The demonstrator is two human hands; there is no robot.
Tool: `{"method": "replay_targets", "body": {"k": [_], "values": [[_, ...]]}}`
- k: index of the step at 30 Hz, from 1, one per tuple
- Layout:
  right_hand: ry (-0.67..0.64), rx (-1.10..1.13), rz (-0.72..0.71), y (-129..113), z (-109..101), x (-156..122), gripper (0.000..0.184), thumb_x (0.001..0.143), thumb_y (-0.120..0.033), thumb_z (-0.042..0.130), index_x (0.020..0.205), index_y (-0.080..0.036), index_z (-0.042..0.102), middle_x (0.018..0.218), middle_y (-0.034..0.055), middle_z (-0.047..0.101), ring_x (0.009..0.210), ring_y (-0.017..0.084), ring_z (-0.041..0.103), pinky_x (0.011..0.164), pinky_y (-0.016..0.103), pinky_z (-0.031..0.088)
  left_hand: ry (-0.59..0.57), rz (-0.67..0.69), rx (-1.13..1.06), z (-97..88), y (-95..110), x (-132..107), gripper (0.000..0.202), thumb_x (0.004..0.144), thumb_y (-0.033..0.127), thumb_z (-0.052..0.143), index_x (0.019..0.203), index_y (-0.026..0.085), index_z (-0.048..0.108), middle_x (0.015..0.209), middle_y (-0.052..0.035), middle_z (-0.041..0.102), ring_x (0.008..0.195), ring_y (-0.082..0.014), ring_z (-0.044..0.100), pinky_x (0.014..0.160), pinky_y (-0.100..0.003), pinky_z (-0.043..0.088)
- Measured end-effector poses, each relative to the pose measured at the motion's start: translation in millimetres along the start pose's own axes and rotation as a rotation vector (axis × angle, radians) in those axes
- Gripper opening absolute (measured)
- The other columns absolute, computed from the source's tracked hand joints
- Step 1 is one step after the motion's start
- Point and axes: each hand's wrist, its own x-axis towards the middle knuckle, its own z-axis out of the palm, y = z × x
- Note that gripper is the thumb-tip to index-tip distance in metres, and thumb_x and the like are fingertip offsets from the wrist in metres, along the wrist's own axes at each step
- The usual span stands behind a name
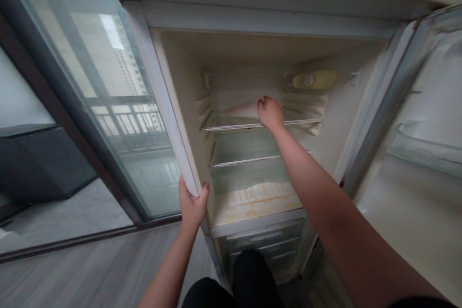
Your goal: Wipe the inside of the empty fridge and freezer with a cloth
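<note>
An old refrigerator (169,106) stands open before me, its inside stained yellow in places. My left hand (193,204) is closed round its left front edge, with the thumb on the inner side and the fingers outside. Deep inside, my right hand (270,111) is bent into a closed grip above the upper glass shelf (231,126). A pale, thin cloth (245,109) spreads leftward from that hand over the shelf; blur hides its exact kind. Below lies a lower glass shelf (245,160), partly covered by my right forearm.
The refrigerator door (415,154) is swung out to the right, with a clear door rack (429,149). A yellowish lamp cover (314,80) sits at the upper back. Clear drawers (267,243) are below, close to my knees (252,274). Sliding glass panels (144,163) stand left.
</note>
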Motion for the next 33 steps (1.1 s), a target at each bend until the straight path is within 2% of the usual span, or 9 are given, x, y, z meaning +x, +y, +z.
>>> {"method": "replay_targets", "body": {"k": [4, 15, 19, 21, 25, 27, 29, 31, 33], "values": [[-0.004, -0.017, -0.011, 0.0, 0.5, 0.4, 0.032, 0.099, -0.031, 0.037, 0.091, -0.015, 0.064, 0.089, 0.0143, 0.068, 0.089, 0.027, 0.064, 0.078, 0.034, 0.043, -0.012, -0.017, -0.045, 0.9, -4.8, -0.2, 0.072, 0.079, 0.044, 0.071, 0.14, 0.016, 0.048, 0.126, -0.0146, 0.063, 0.114, -0.0295, 0.063, 0.103, -0.045, 0.049], [-0.017, -0.011, -0.01, -0.8, 0.1, -0.2, 0.031, 0.1, -0.032, 0.037, 0.088, -0.016, 0.061, 0.088, 0.0131, 0.065, 0.09, 0.027, 0.062, 0.08, 0.034, 0.042, -0.009, 0.038, -0.048, 0.1, -4.9, 0.2, 0.066, 0.082, 0.042, 0.071, 0.139, 0.017, 0.05, 0.122, -0.0122, 0.064, 0.11, -0.0262, 0.063, 0.099, -0.042, 0.051], [0.033, 0.029, -0.032, -4.2, -7.7, -9.6, 0.035, 0.102, -0.034, 0.031, 0.097, -0.016, 0.061, 0.093, 0.0137, 0.064, 0.099, 0.028, 0.06, 0.085, 0.035, 0.042, -0.037, 0.064, -0.033, 0.5, -7.0, 0.2, 0.07, 0.083, 0.042, 0.071, 0.143, 0.017, 0.046, 0.131, -0.0149, 0.06, 0.124, -0.0287, 0.058, 0.111, -0.047, 0.044], [0.066, 0.074, -0.06, -7.6, -16.7, -25.8, 0.04, 0.104, -0.036, 0.026, 0.104, -0.016, 0.061, 0.099, 0.0149, 0.063, 0.106, 0.029, 0.059, 0.089, 0.037, 0.042, -0.079, 0.06, -0.053, -3.6, -2.8, -8.1, 0.083, 0.084, 0.041, 0.071, 0.153, 0.018, 0.033, 0.147, -0.0191, 0.049, 0.139, -0.0304, 0.047, 0.118, -0.048, 0.037], [0.084, 0.205, -0.001, -17.9, -33.7, -103.7, 0.047, 0.102, -0.039, 0.022, 0.108, -0.016, 0.063, 0.102, 0.0159, 0.063, 0.108, 0.029, 0.06, 0.091, 0.042, 0.047, -0.14, 0.096, -0.05, -24.4, 26.3, -44.6, 0.105, 0.084, 0.036, 0.074, 0.162, 0.028, 0.003, 0.169, -0.0196, 0.015, 0.156, -0.0323, 0.021, 0.119, -0.053, 0.034], [0.134, 0.317, 0.094, -23.4, -33.6, -169.3, 0.051, 0.1, -0.041, 0.02, 0.108, -0.018, 0.065, 0.095, 0.015, 0.065, 0.103, 0.029, 0.063, 0.089, 0.042, 0.051, -0.158, 0.234, 0.042, -35.9, 46.8, -66.3, 0.103, 0.082, 0.032, 0.076, 0.162, 0.029, 0.01, 0.168, -0.0183, 0.018, 0.156, -0.0335, 0.02, 0.121, -0.056, 0.03], [0.164, 0.438, 0.186, -26.0, -26.7, -245.4, 0.052, 0.098, -0.045, 0.02, 0.105, -0.022, 0.067, 0.09, 0.0144, 0.067, 0.101, 0.029, 0.066, 0.09, 0.042, 0.053, -0.302, 0.375, 0.102, -42.5, 63.6, -85.8, 0.099, 0.083, 0.029, 0.074, 0.161, 0.027, 0.014, 0.164, -0.0191, 0.03, 0.152, -0.0327, 0.031, 0.12, -0.057, 0.032], [0.062, 0.53, 0.196, -24.1, -17.9, -319.1, 0.048, 0.095, -0.05, 0.029, 0.101, -0.027, 0.07, 0.092, 0.0141, 0.07, 0.098, 0.031, 0.068, 0.094, 0.046, 0.054, -0.432, 0.452, 0.145, -42.8, 71.7, -102.1, 0.097, 0.084, 0.029, 0.073, 0.161, 0.026, 0.014, 0.162, -0.0202, 0.033, 0.15, -0.0331, 0.035, 0.117, -0.056, 0.037], [-0.164, 0.58, 0.141, -18.5, -13.3, -376.5, 0.042, 0.091, -0.052, 0.041, 0.101, -0.027, 0.073, 0.093, 0.0137, 0.071, 0.099, 0.035, 0.069, 0.1, 0.055, 0.051, -0.483, 0.484, 0.179, -38.6, 70.3, -115.2, 0.094, 0.085, 0.031, 0.072, 0.16, 0.026, 0.017, 0.16, -0.0212, 0.035, 0.148, -0.035, 0.037, 0.113, -0.056, 0.042]]}}
